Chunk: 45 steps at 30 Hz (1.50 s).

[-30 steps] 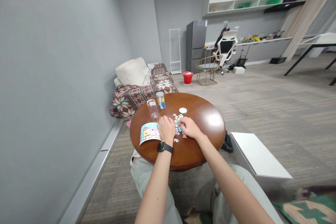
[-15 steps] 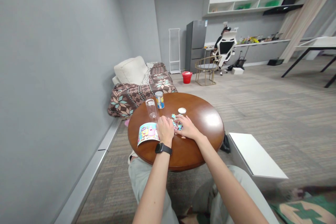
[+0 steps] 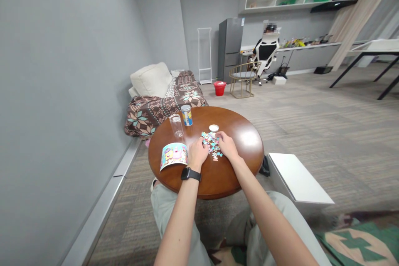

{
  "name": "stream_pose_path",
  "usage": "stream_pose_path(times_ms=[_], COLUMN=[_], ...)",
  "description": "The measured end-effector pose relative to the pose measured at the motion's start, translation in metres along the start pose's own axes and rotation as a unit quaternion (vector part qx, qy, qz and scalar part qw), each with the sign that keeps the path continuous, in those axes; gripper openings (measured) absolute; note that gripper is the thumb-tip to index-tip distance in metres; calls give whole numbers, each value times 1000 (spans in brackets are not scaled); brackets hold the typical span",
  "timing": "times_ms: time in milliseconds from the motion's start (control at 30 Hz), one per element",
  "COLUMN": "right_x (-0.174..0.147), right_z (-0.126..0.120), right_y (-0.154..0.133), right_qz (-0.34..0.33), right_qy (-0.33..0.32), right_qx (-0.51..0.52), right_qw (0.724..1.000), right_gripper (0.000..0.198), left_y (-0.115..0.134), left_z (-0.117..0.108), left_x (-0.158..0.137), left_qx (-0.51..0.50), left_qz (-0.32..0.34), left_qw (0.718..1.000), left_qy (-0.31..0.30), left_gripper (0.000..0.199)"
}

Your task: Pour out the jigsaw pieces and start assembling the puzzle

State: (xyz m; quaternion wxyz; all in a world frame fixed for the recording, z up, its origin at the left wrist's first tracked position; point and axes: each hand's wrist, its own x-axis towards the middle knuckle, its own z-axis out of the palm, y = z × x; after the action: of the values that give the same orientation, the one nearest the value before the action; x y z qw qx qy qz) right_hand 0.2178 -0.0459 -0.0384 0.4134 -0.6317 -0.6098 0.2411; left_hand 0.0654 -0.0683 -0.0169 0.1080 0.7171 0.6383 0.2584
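Flanks loose puzzle pieces with left hand and right hand on a round desk, probably for easy reach from 2 sides; cannot tell either grip's state, grasping or released.

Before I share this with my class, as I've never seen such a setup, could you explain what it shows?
There is no machine here: these are a person's own left hand and right hand, both bare. The camera is worn on the head, looking forward and down. Between the hands, jigsaw pieces lie on a round wooden table. Also on it are a cartoon picture sheet, a clear container, a printed can and a round pale lid. The fingers are at the pieces; whether any is held, I cannot tell.
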Motion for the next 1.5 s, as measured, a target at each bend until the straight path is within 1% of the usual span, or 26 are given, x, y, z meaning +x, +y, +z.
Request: stream_pose_path(times_ms=[67, 133, 200, 267, 333, 400, 533, 733, 833, 967, 1133, 1200, 1300, 1367, 1500], right_x=[0, 0, 0, 1, 1, 1, 1, 0, 0, 1, 4, 4, 4, 4, 3], right_z=[0, -1, -1, -1, -1, -1, -1, -2, -2, -3, -1, 1, 3, 5, 6], right_y=[0, 0, 1, 2, 1, 1, 0, -1, -1, -2, 0, 0, -1, -1, -1], right_qz=[-7, -8, -8, -11, -16, -17, -15, -21, -21, -27, -28, -23, -15, -23, -36], right_qy=[-8, -8, -2, 1, 2, 4, 6, 12, 12, 6, -11, -31, -77, -90, -77], right_qx=[28, 57, 73, 76, 76, 79, 84, 92, 99, 55, 1, -25, -70, -82, -97], right_qw=[1000, 998, 997, 997, 997, 997, 996, 995, 995, 998, 1000, 999, 994, 992, 992], right_gripper=[33, 31, 29, 27, 25, 24, 24, 23, 25, 30, 43, 46, 48, 47, 46], left_y=[0, -1, -3, -5, -6, -8, -10, -9, -8, -6, -5, -5, -4, -3, 0], left_z=[1, 3, 5, 8, 10, 11, 11, 11, 10, 9, 8, 8, 8, 10, 17], left_x=[-1, -1, -1, 0, 0, 1, 3, 3, 2, 2, 3, 3, 3, 3, 4], left_qx=[-2, -14, -30, -36, -32, -33, -46, -20, -9, 2, -8, -12, -6, 18, 92], left_qz=[12, 33, 68, 101, 116, 119, 108, 102, 99, 81, 68, 72, 86, 95, 121], left_qw=[1000, 999, 997, 993, 991, 990, 991, 993, 994, 996, 997, 997, 996, 995, 988], left_qy=[-8, -18, -28, -39, -52, -61, -55, -48, -41, -34, -19, -18, -32, -33, -26], left_gripper=[31, 32, 41, 56, 67, 70, 59, 33, 28, 28, 30, 29, 28, 31, 43])
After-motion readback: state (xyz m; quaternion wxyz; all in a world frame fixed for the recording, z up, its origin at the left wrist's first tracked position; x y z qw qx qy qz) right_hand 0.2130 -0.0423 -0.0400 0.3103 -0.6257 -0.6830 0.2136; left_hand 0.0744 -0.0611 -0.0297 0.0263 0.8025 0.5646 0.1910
